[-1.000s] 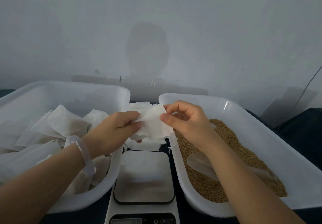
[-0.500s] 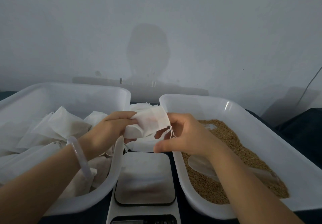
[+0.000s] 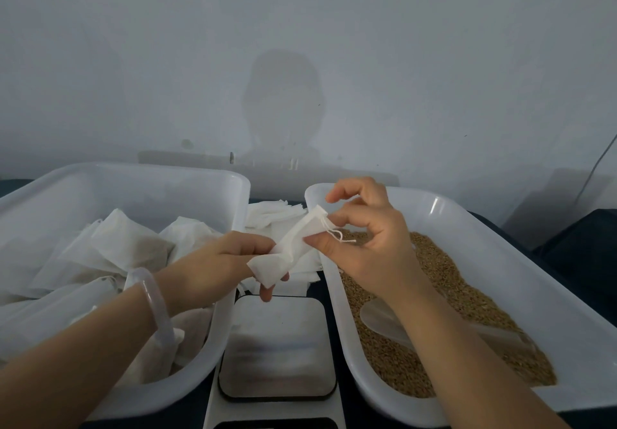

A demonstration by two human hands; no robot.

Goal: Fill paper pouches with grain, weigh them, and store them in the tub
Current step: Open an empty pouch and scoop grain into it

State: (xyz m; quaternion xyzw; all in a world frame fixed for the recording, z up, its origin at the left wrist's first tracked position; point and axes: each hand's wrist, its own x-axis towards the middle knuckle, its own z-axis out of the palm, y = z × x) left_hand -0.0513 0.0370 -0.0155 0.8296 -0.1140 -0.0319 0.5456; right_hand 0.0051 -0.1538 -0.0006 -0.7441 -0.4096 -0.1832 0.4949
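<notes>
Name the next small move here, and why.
Probably the right hand spreads open the mouth of the small white paper drawstring pouch: it looks flat, the left hand grips its lower end, and the translucent plastic scoop lies untouched in the brown grain.

Two forearms come in from the lower edge, both bare for as much of them as shows. The left hand [image 3: 213,261] and the right hand [image 3: 367,245] are bare too. Round the left wrist sits a pale translucent bangle [image 3: 157,305], thick, smooth and rounded, a plain closed ring with a milky, glassy look.
</notes>
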